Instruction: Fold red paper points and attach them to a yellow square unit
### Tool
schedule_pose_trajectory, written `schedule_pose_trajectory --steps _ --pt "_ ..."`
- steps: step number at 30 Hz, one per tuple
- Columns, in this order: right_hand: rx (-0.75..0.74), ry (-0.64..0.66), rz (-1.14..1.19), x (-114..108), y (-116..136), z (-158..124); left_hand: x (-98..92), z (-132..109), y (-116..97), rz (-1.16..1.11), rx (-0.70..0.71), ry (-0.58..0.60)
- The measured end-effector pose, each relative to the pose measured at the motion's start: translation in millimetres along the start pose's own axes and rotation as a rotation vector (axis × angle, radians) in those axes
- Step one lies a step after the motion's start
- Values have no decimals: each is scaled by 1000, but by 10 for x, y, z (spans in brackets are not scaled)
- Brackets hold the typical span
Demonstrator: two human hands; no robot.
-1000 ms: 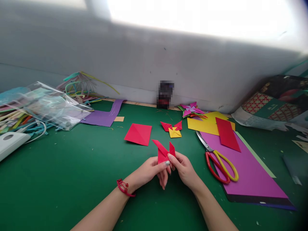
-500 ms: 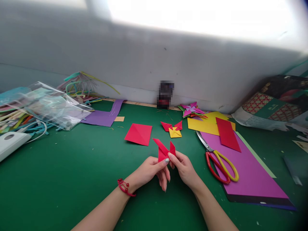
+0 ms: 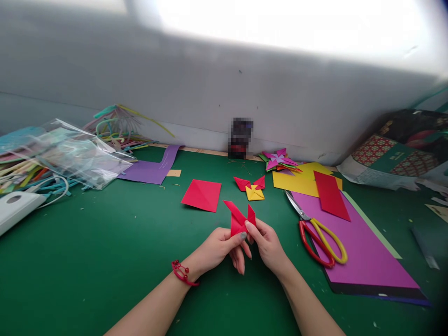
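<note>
Between my two hands is a piece of folded red paper (image 3: 238,221) with two points sticking up. My left hand (image 3: 226,243), with a red cord bracelet at the wrist, pinches its lower left part, thumb in front. From the other side my right hand (image 3: 266,240) grips the right part, its thumb pressing on the fold. Just beyond lie a red and yellow folded paper piece (image 3: 255,192) and, to its left, a creased red paper square (image 3: 202,195). The fingers behind the folded paper are partly hidden.
Scissors (image 3: 317,238) with red and yellow handles rest on purple paper sheets (image 3: 371,252) at right. A red strip (image 3: 331,196) and yellow paper (image 3: 294,183) lie behind. Folded paper stars (image 3: 278,158) sit near the wall. Plastic-wrapped strips (image 3: 94,154) lie left.
Both hands keep their grip on the folded red paper, which has shifted very slightly. The left hand's lower fingers have moved a little. Everything else stays put.
</note>
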State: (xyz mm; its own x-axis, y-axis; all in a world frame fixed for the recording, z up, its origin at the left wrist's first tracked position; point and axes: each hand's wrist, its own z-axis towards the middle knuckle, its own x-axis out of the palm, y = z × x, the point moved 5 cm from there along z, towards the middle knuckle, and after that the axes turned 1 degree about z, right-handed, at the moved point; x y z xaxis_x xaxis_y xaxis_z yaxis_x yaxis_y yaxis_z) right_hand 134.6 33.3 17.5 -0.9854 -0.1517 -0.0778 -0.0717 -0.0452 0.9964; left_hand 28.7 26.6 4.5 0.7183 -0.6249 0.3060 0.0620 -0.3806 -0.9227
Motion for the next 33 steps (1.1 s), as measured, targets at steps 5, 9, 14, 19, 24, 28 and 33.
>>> schedule_pose_trajectory --steps 5,9,14,19,24,28,33 --pt "19 46 43 27 17 -13 18 -11 -35 13 43 15" --pt "12 66 17 44 39 -14 -17 -2 -50 4 79 -39" --pt "4 80 14 59 45 -17 -34 16 -16 -7 63 -27" --pt "4 63 21 45 33 -16 -28 7 -30 1 60 -40" --pt "21 29 12 -10 21 -5 -16 5 -47 8 77 -57" --pt "20 3 -8 -56 2 5 -13 8 -36 -10 78 -58" --pt "19 -59 -22 -127 -49 17 -4 4 -44 -28 77 -40"
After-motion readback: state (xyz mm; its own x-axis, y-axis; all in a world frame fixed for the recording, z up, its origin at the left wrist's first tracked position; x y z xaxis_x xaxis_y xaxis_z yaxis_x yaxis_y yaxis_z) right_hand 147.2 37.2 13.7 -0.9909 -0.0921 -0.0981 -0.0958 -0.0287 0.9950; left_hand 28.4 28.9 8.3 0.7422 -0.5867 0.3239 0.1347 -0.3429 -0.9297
